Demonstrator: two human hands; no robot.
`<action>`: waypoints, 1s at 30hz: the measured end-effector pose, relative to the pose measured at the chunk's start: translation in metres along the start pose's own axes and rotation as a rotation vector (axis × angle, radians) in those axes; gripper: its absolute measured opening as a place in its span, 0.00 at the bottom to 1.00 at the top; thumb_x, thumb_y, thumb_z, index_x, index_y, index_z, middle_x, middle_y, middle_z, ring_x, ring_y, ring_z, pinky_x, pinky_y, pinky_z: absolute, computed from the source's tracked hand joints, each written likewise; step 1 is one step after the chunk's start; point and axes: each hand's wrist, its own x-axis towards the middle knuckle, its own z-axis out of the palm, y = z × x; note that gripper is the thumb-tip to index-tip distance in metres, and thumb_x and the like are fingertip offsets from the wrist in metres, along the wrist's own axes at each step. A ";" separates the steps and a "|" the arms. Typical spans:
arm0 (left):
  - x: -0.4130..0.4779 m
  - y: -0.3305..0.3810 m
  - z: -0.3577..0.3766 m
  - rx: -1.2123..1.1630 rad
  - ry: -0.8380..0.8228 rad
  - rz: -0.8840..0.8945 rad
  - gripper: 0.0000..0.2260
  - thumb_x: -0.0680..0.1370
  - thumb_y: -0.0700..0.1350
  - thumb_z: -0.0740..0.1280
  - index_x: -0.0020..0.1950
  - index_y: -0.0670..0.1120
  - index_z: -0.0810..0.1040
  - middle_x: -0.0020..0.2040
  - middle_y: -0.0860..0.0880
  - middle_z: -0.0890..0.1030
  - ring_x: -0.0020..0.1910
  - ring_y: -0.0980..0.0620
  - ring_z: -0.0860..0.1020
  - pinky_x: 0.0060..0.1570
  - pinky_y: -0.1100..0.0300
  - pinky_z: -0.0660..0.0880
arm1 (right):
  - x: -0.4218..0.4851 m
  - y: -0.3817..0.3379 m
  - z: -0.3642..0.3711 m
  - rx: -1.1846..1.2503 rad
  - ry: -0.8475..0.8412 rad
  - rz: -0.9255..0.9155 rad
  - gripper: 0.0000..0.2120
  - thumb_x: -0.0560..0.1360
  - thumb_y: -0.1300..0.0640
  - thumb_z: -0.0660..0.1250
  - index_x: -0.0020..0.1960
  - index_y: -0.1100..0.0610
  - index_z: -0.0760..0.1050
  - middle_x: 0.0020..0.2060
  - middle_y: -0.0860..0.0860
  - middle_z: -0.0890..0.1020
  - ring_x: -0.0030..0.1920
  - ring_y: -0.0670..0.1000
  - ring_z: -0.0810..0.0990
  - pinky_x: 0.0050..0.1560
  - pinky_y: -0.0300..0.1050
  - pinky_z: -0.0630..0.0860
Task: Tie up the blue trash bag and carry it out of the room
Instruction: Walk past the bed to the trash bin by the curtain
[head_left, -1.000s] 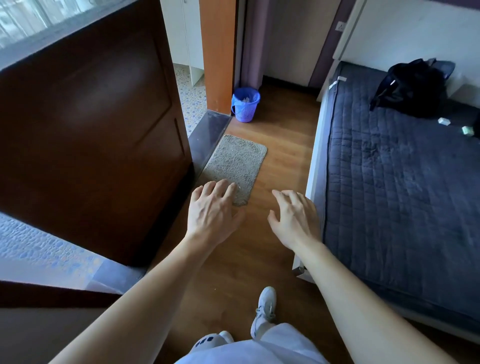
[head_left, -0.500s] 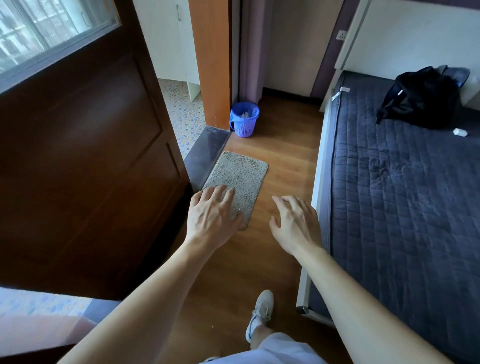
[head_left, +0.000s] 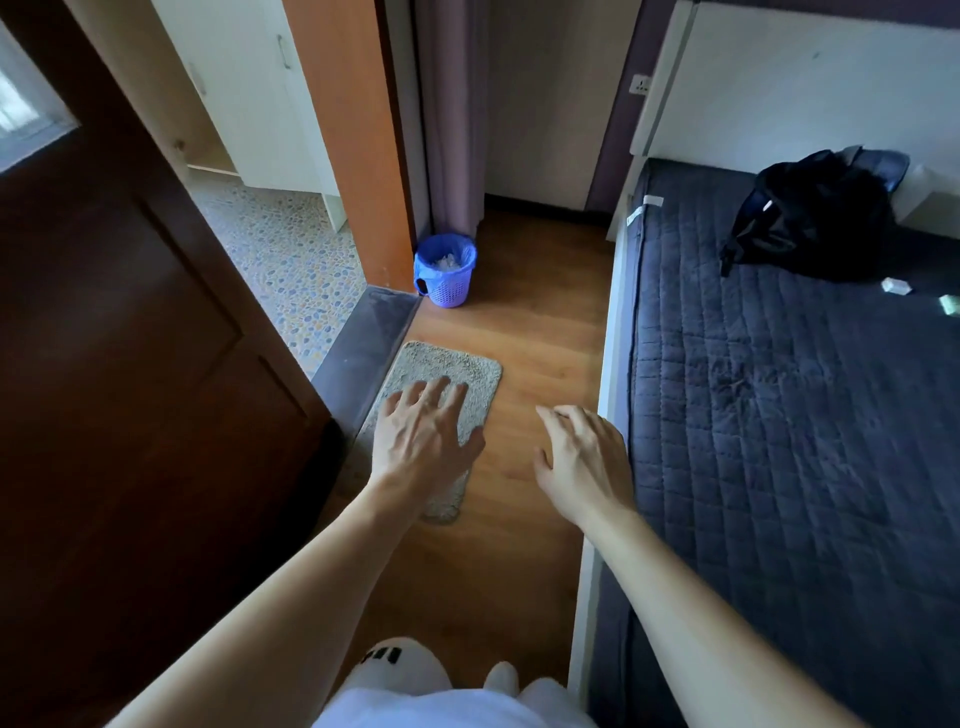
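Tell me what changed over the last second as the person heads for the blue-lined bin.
The person stepped forward along the wooden floor: the purple bin with its blue trash bag now looks nearer. The left hand and right hand remain open, outstretched and empty. The bin, grey mat and black backpack have not moved.

Both my hands, left (head_left: 423, 436) and right (head_left: 582, 460), hover spread and empty; the blue trash bag (head_left: 445, 257) lines its basket (head_left: 447, 288) far ahead.
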 end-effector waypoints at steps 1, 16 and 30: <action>0.010 -0.001 0.002 0.003 -0.002 0.002 0.27 0.73 0.62 0.61 0.68 0.51 0.73 0.68 0.48 0.77 0.65 0.44 0.74 0.62 0.45 0.71 | 0.009 0.003 0.002 0.004 0.005 0.001 0.24 0.72 0.54 0.69 0.68 0.55 0.74 0.58 0.53 0.81 0.58 0.57 0.79 0.61 0.57 0.75; 0.191 -0.063 0.024 -0.046 -0.013 0.113 0.26 0.74 0.62 0.60 0.68 0.51 0.73 0.68 0.48 0.77 0.66 0.44 0.74 0.62 0.45 0.71 | 0.186 0.002 0.052 0.064 0.020 0.165 0.24 0.71 0.56 0.70 0.67 0.55 0.73 0.57 0.54 0.79 0.57 0.58 0.77 0.61 0.60 0.73; 0.372 -0.092 0.039 -0.077 -0.027 0.310 0.25 0.73 0.60 0.61 0.67 0.50 0.74 0.66 0.48 0.78 0.62 0.44 0.76 0.58 0.47 0.73 | 0.335 0.021 0.056 0.026 0.108 0.306 0.23 0.72 0.52 0.65 0.66 0.53 0.72 0.55 0.53 0.79 0.56 0.57 0.78 0.61 0.59 0.73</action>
